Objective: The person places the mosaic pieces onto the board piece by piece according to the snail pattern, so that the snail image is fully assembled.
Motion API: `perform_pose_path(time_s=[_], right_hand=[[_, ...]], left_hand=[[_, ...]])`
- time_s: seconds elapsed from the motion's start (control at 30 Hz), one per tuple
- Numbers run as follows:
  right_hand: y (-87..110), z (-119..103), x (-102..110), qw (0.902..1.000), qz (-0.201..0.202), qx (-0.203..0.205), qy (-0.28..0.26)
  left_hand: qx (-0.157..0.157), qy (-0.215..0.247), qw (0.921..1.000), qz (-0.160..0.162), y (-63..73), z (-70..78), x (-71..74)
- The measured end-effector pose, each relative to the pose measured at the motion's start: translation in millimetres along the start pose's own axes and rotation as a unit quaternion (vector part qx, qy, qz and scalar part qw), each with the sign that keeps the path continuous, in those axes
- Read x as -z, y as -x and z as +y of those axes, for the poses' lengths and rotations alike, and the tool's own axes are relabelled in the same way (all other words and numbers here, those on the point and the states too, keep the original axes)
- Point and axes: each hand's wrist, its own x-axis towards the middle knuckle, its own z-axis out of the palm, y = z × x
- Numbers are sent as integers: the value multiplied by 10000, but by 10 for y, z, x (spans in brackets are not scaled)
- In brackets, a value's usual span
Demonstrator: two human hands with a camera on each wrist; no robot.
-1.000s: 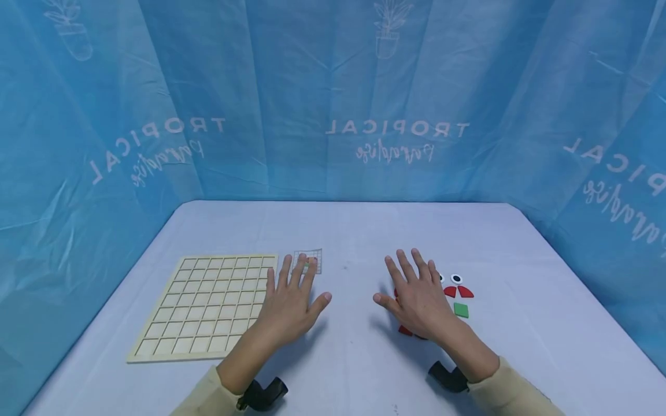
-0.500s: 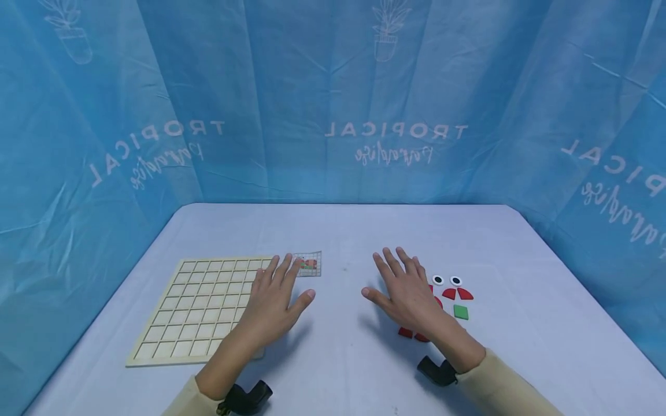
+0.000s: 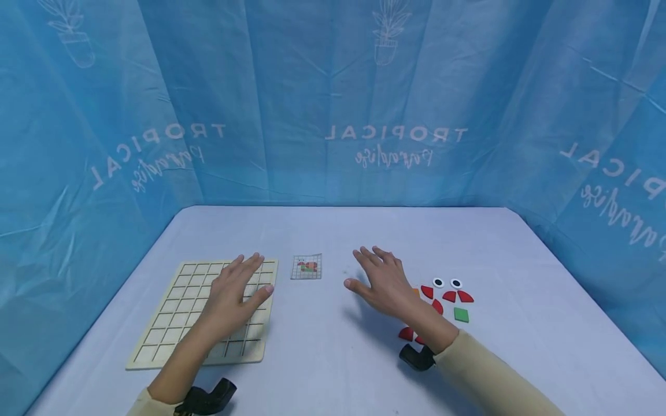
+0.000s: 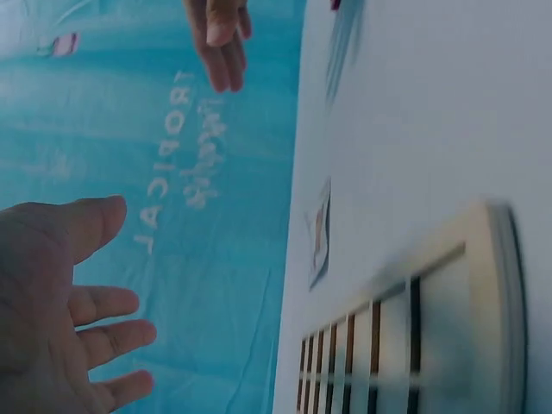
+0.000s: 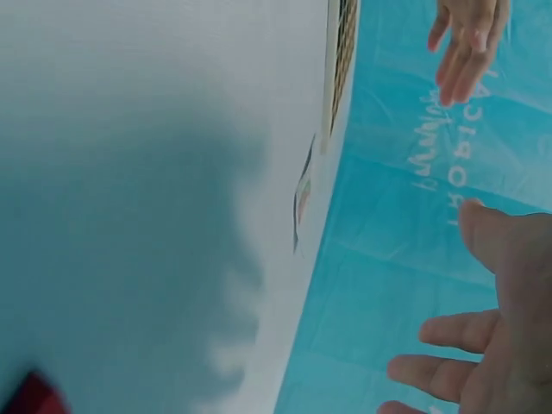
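My left hand (image 3: 229, 300) hovers over the wooden grid board (image 3: 171, 300), fingers extended and thumb spread, holding nothing. In the left wrist view the same hand (image 4: 69, 319) stays above the board (image 4: 483, 293). My right hand (image 3: 382, 283) is raised above the table just left of the loose pieces, its fingers extended and nothing in them. Around its forearm lie red quarter-round pieces (image 3: 465, 297), a green square (image 3: 461, 315) and two eye discs (image 3: 456, 283). The arm hides some of the pieces, and only a bit of orange shows.
Between the hands, farther back, lies a small gridded picture card (image 3: 307, 267) with a red and green figure. A white cloth covers the table (image 3: 322, 370). Blue printed curtains (image 3: 291, 104) enclose its back and sides. Each wrist wears a black camera mount (image 3: 416, 357).
Both hands have moved left. My left hand has come over the board, uncovering the card. My right hand has shifted off several pieces, so more red ones show.
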Motion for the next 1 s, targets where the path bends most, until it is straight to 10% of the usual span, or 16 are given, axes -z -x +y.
perform_pose_path(time_s=[0.43, 1.0], right_hand=[[-330, -170, -238, 9975, 9, 215, -678], [-729, -313, -514, 9955, -251, 95, -906]], left_hand=[[886, 758, 9912, -619, 88, -610, 419], [1078, 1688, 9694, -1422, 294, -1480, 748]])
